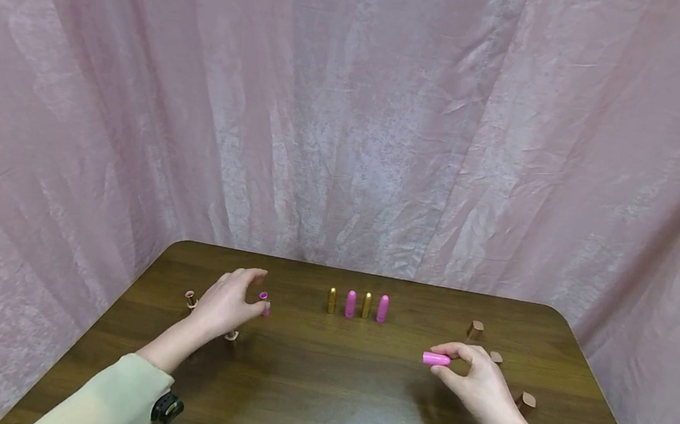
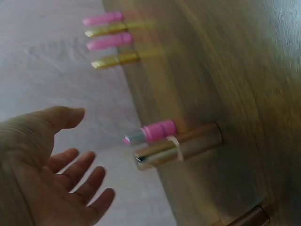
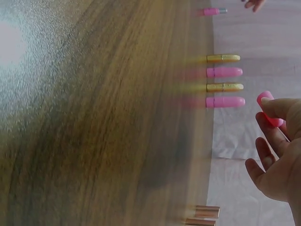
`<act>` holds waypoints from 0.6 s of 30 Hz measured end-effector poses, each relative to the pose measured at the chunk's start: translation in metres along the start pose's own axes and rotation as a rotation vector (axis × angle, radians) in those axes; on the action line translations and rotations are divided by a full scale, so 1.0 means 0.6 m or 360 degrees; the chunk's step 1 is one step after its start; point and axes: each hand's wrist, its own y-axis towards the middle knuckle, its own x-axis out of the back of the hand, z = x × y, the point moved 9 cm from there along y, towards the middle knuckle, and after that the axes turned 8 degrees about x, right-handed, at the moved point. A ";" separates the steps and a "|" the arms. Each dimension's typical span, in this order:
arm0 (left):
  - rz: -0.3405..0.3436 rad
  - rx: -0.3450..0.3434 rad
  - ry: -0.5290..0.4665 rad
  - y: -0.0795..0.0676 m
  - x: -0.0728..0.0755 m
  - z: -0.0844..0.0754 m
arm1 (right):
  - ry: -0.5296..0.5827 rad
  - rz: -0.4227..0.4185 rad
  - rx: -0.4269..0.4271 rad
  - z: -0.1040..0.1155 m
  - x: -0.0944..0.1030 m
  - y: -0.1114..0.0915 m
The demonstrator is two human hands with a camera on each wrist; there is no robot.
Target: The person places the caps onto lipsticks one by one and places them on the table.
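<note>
My right hand [image 1: 474, 384] pinches a pink lipstick cap [image 1: 436, 359] between thumb and fingers, above the right part of the table. My left hand [image 1: 226, 308] is beside an uncapped pink lipstick [image 1: 264, 296]; the left wrist view shows a gap between them and nothing in its spread fingers. That pink lipstick [image 2: 159, 131] stands upright, its tube's silver collar exposed. Close to it in the left wrist view is an uncapped rose-gold lipstick [image 2: 197, 141]. At the back middle, two gold lipsticks [image 1: 332, 301] and two pink lipsticks [image 1: 382, 309] stand capped in an alternating row.
Uncapped rose-gold lipsticks [image 1: 190, 299] stand around the left forearm, one partly behind the hand. On the right are three rose-gold caps [image 1: 475, 330], near the right hand and wrist. A pink curtain [image 1: 352, 114] hangs behind the wooden table [image 1: 324, 394].
</note>
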 end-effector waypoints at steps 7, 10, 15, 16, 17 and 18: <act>0.0343 0.0266 0.0078 0.044 -0.056 0.053 | 0.0024 0.0056 -0.0051 0.000 -0.015 -0.003; 0.0435 0.0346 0.0079 0.058 -0.076 0.069 | 0.0047 0.0077 -0.0101 -0.003 -0.019 -0.005; 0.0491 0.0412 0.0076 0.070 -0.098 0.086 | 0.0053 0.0079 -0.0120 -0.005 -0.019 -0.009; 0.0496 0.0410 0.0077 0.072 -0.100 0.087 | 0.0048 0.0074 -0.0105 -0.004 -0.018 -0.009; 0.0505 0.0411 0.0074 0.072 -0.102 0.086 | 0.0045 0.0068 -0.0090 -0.004 -0.017 -0.009; 0.0510 0.0405 0.0073 0.073 -0.104 0.085 | 0.0037 0.0063 -0.0075 -0.003 -0.016 -0.009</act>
